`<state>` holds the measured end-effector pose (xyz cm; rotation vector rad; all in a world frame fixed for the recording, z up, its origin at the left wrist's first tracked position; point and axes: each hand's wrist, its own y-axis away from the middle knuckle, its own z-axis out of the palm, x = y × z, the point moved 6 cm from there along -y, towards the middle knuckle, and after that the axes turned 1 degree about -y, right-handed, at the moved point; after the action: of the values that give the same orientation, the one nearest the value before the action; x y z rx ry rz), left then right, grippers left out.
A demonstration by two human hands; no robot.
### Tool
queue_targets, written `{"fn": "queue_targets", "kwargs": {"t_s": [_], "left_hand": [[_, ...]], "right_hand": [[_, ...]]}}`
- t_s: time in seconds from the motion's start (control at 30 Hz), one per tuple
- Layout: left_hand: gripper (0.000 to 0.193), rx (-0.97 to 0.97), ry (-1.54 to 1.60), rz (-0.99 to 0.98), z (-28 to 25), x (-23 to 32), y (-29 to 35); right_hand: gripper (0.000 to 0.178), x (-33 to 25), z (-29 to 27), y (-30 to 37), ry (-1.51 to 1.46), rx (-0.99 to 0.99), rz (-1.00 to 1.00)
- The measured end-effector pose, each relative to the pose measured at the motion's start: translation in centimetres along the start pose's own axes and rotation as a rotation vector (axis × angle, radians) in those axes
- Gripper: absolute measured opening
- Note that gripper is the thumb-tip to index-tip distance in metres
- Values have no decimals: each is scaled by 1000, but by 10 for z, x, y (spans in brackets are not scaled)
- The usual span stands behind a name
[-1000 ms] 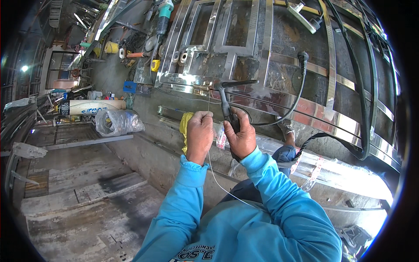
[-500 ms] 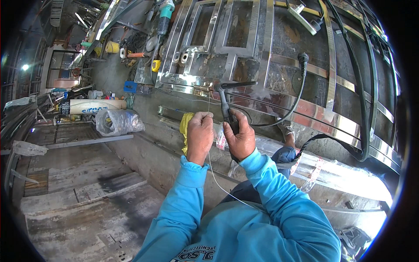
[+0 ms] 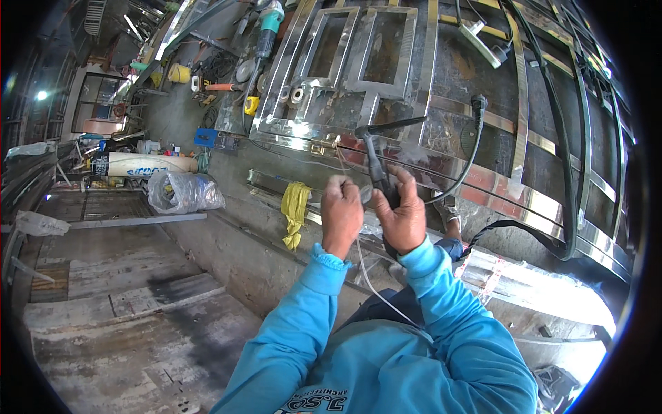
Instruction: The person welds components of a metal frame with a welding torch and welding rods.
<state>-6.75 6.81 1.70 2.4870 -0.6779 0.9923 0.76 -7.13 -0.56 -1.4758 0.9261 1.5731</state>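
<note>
My right hand [image 3: 403, 219] is wrapped round the dark handle of a TIG welding torch [image 3: 374, 157], its long back cap pointing right. The torch head is just right of a small bright fitting [image 3: 327, 146] on the front bar of a shiny metal frame [image 3: 378, 90]. In a pinch, my left hand [image 3: 343, 219] holds a thin filler rod [image 3: 340, 159], whose upper end runs up toward that bar. Below the hand, a pale thin length [image 3: 365, 265] trails down to my lap. Faint haze drifts near the torch.
A yellow cloth [image 3: 294, 210] hangs left of my hands. Beyond it are a teal grinder [image 3: 267, 34], a yellow tape measure [image 3: 251, 105] and a blue box [image 3: 205, 136]. A black cable [image 3: 472, 148] loops on the right. Plastic-wrapped lengths [image 3: 531, 283] and another person's foot [image 3: 452, 221] are near the frame.
Both hands have moved right with the torch and rod, uncovering more of the yellow cloth. The torch head has drawn away from the bright fitting. The view has shifted slightly.
</note>
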Motion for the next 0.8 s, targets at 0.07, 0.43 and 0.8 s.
{"fn": "queue_targets", "kwargs": {"t_s": [0.07, 0.43, 0.8], "left_hand": [[26, -32, 67, -26, 2, 13, -13], [15, -235, 34, 238, -26, 48, -61], [28, -194, -215, 92, -36, 86, -72]], "right_hand": [[52, -4, -12, -8, 19, -40, 15], [49, -16, -34, -29, -43, -28, 22], [50, 0, -47, -11, -77, 14, 95]]}}
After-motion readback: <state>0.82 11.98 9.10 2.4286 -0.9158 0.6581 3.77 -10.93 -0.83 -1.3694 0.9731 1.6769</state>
